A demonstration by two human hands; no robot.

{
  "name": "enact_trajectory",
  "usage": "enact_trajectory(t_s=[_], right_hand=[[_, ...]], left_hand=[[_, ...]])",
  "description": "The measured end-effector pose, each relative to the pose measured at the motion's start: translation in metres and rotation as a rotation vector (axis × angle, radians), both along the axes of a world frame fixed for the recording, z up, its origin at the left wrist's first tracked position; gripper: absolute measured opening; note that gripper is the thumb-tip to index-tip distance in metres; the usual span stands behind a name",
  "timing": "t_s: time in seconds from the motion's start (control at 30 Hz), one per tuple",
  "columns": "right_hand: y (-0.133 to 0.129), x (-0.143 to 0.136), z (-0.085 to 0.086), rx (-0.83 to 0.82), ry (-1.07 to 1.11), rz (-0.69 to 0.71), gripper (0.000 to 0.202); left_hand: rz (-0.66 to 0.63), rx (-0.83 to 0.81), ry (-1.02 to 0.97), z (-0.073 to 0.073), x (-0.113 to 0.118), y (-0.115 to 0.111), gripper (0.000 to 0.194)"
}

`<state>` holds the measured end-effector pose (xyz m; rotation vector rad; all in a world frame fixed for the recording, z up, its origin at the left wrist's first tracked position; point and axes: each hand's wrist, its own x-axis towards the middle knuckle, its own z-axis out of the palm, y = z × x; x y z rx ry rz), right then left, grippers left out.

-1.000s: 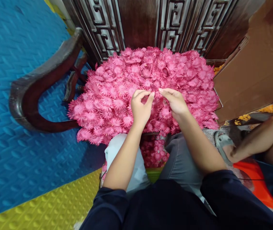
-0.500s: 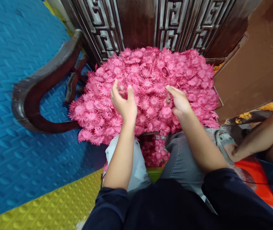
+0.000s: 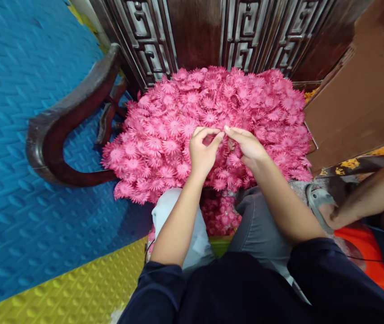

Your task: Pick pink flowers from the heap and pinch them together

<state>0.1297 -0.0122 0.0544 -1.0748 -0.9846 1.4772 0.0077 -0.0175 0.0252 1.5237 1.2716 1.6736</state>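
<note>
The left hand (image 3: 203, 150) curves its thumb and forefinger into a ring, tips close together; the right hand (image 3: 247, 143) brings thumb and forefinger together just beside them, its other fingers curled under. I cannot tell what, if anything, is pinched there: the spot blurs into the pink behind it.

Below and around both hands lies a heap of pink daisy-like flower heads (image 3: 170, 147). A thin piece let slip at the fingertips could vanish among so many alike, and too hard a pinch might crease or tear petals.

The heap's near edge comes up to the knees, with more pink flowers (image 3: 227, 218) in the gap between them; a shifted knee or low forearm could knock loose heads down there. On the left, some could spill past the curved wooden armrest (image 3: 43, 135) onto the blue mat (image 3: 3, 202). On the right, a nudge to the cardboard sheet (image 3: 357, 99) could mix in orange flowers (image 3: 343, 164), and another person's sandalled foot (image 3: 320, 202) could crush strays.
</note>
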Motion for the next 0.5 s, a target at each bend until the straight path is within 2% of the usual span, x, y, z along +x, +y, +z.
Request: enact_trajectory(t_s=[0.13,0.2,0.27,0.33,0.4,0.47,0.5], right_hand=[[-0.002,-0.003,0.000,-0.006,0.002,-0.002,0.029],[0.001,0.000,-0.005,-0.027,0.022,-0.031,0.031],[0.007,0.006,-0.010,-0.061,0.037,-0.082,0.033],[0.013,0.014,-0.015,-0.073,0.028,-0.120,0.037],[0.018,0.021,-0.018,-0.049,0.015,-0.134,0.040],[0.020,0.024,-0.019,-0.031,0.008,-0.129,0.042],[0.019,0.024,-0.019,-0.030,0.010,-0.122,0.043]], left_hand=[[-0.055,-0.048,-0.154,0.000,0.002,0.002,0.014],[-0.007,-0.065,-0.248,-0.002,0.000,0.005,0.018],[0.117,-0.061,-0.291,-0.004,-0.007,0.010,0.022],[0.274,-0.039,-0.238,-0.005,-0.017,0.014,0.020],[0.444,-0.022,-0.098,-0.004,-0.026,0.015,0.013],[0.567,-0.008,0.051,-0.001,-0.029,0.012,0.025],[0.566,0.001,0.113,0.001,-0.027,0.009,0.029]])
